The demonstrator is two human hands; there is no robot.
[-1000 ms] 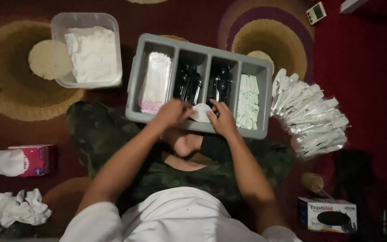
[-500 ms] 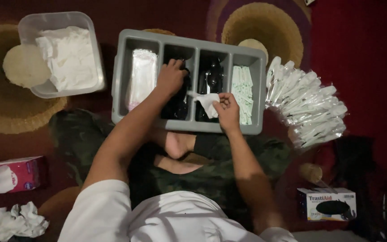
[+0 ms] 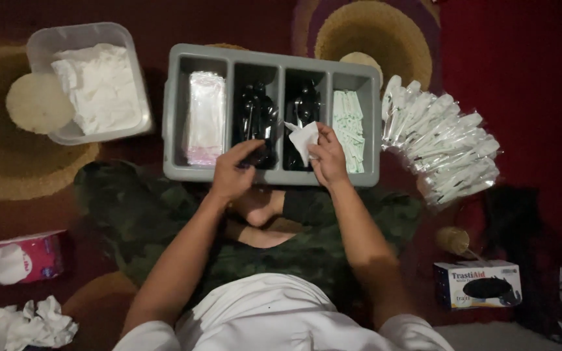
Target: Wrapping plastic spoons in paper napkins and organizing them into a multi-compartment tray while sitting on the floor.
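Half a second before, the left hand (image 3: 232, 174) had reached deep into the grey tray's (image 3: 177, 110) second compartment; now it had drawn back to the near wall, closed on a black utensil (image 3: 255, 156) lying roughly left-to-right, tip toward the white napkin (image 3: 304, 140) pinched in the right hand (image 3: 326, 156)

Grey tray (image 3: 175, 117) holds black cutlery (image 3: 258, 117); left of it a clear tub (image 3: 139, 97) of white napkins (image 3: 95, 88); camouflage trousers (image 3: 131, 214) below it.
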